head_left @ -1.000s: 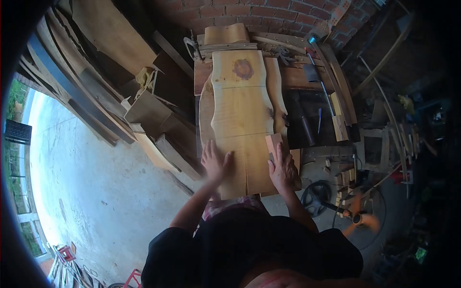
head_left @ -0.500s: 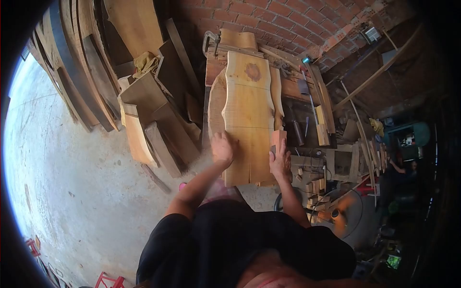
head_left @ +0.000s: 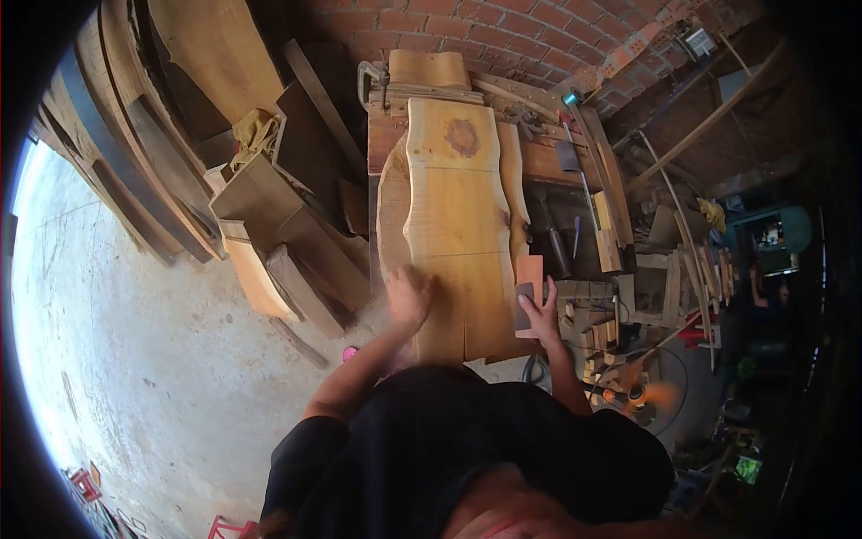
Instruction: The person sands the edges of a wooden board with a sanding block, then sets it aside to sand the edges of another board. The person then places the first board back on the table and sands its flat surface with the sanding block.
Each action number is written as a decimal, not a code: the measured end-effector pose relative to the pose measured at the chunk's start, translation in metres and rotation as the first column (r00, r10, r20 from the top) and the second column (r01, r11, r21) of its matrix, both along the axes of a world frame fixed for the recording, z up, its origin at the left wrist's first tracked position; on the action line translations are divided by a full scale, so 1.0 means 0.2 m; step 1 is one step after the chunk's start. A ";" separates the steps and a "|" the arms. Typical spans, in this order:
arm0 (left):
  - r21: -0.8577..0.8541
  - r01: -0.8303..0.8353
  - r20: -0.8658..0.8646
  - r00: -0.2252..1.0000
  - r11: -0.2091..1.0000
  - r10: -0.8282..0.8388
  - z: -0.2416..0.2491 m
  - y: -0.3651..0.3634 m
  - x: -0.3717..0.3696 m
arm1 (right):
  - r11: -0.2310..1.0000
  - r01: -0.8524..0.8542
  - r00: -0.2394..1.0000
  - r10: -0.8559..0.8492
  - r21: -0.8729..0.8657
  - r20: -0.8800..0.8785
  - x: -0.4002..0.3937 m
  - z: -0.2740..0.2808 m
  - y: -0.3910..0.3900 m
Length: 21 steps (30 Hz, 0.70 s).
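A long pale wooden slab with wavy edges and a dark knot lies on a wider board on the bench. My left hand rests at the slab's left edge, near its lower end; its fingers are blurred. At the right edge, my right hand has its thumb against a dark sanding sheet wrapped on a reddish wooden block, with the other fingers behind the block.
A clamp stands at the bench's far end. Boards lean on the left, with a yellow cloth on them. A chisel-like tool lies right of the slab. An orange fan stands low right.
The slab appears lower and slightly left as the view shifted. My right hand has moved a little down, its fingers spread wider around the block. My left hand stays by the left edge.
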<state>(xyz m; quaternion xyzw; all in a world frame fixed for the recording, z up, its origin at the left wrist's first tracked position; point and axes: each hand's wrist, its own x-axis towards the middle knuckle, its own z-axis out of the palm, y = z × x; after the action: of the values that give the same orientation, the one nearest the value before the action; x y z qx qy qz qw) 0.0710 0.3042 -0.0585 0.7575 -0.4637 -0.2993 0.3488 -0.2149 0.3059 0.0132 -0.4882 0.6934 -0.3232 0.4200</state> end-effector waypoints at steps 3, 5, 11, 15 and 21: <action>0.002 -0.004 -0.044 0.999 1.000 0.004 0.01 0.01 -0.01 | 0.992 -0.032 0.940 -0.012 0.124 0.340 -0.17 -0.11 -0.03; 0.002 -0.006 -0.051 0.999 1.000 0.006 0.03 0.01 -0.01 | 0.971 -0.017 0.841 -0.114 0.237 0.529 -0.10 -0.01 -0.03; 0.170 -0.044 -0.042 0.998 0.984 0.052 0.14 -0.04 -0.04 | 0.911 -0.134 0.739 -0.171 0.390 0.652 -0.10 0.03 -0.03; 0.188 -0.161 -0.199 0.960 0.969 0.198 0.20 -0.08 -0.05 | 0.889 -0.172 0.656 -0.217 0.423 0.723 -0.18 -0.01 -0.04; 0.225 -0.152 -0.382 0.895 0.962 0.231 0.19 -0.08 -0.14 | 0.915 -0.111 0.532 -0.276 0.389 0.801 -0.28 0.12 0.06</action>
<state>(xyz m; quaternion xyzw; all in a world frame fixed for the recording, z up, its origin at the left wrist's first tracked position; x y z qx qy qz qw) 0.0428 0.2883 -0.0198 0.7508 -0.2739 -0.4561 0.3915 -0.2705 0.3183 0.0373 -0.1424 0.4769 -0.3914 0.7740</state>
